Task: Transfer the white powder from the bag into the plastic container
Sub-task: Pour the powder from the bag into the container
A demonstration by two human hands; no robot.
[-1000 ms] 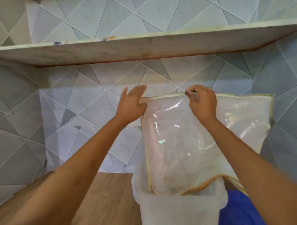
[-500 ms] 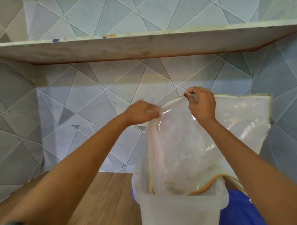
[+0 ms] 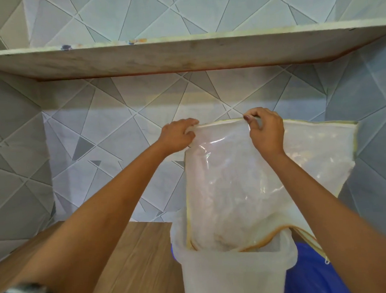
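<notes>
A clear plastic bag (image 3: 233, 189) with a yellowish seam hangs upside down, dusted white inside. Its open mouth dips into a translucent white plastic container (image 3: 233, 275) standing at the bottom centre. My left hand (image 3: 178, 134) grips the bag's upper left corner. My right hand (image 3: 264, 130) pinches the bag's top edge near the middle. White powder clings to the bag's inner walls; the container's contents are hidden by its cloudy wall.
A wooden counter (image 3: 135, 259) runs under the container. A blue object (image 3: 312, 274) sits right behind the container. A wall shelf (image 3: 183, 51) juts out above my hands, and a tiled wall (image 3: 99, 139) stands close behind the bag.
My left hand went from open beside the bag's corner to closed on it, dipping and then rising again. The right hand kept its pinch, and the bag stayed over the container.
</notes>
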